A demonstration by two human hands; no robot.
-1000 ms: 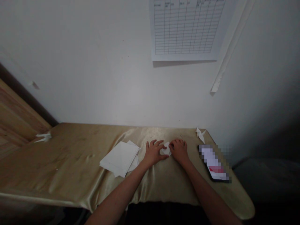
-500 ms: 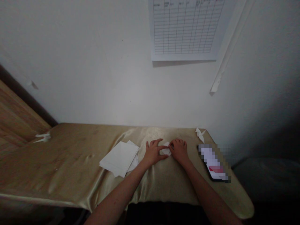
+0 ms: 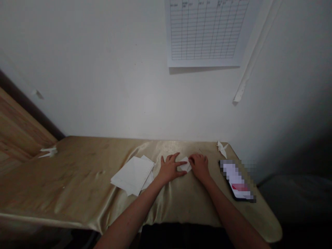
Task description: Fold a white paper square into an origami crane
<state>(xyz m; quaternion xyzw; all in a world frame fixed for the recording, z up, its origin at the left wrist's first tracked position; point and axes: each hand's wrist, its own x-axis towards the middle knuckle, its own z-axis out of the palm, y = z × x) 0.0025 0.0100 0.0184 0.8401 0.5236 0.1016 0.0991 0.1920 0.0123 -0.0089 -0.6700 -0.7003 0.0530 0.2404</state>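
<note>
Fingers [image 3: 173, 159] on the left hand [image 3: 169, 169] are spread out, and their tips reach a small folded piece of white paper [image 3: 186, 165]. The right hand [image 3: 199, 166] sits on the other side of it, with its fingers curled down close together and touching the paper's edge. The left hand does not seem to pinch it. For the right hand, it is hard to tell, because the fingers hide part of the paper.

The paper lies on the shiny gold cloth [image 3: 64, 193], between the two hands. It looks very light and thin, a bit stiff along its folds but easy to bend or crush. The cloth looks slippery, so the paper may slide. A soft pinch at a folded edge seems best.

Just left of the left hand is a messy pile of white paper sheets [image 3: 132, 174]. A small paper crane [image 3: 221, 149] sits at the far edge of the cloth, and another paper crane [image 3: 48, 152] lies at the left end. A phone [image 3: 237, 180] with a blurred screen lies near the right hand.
</note>
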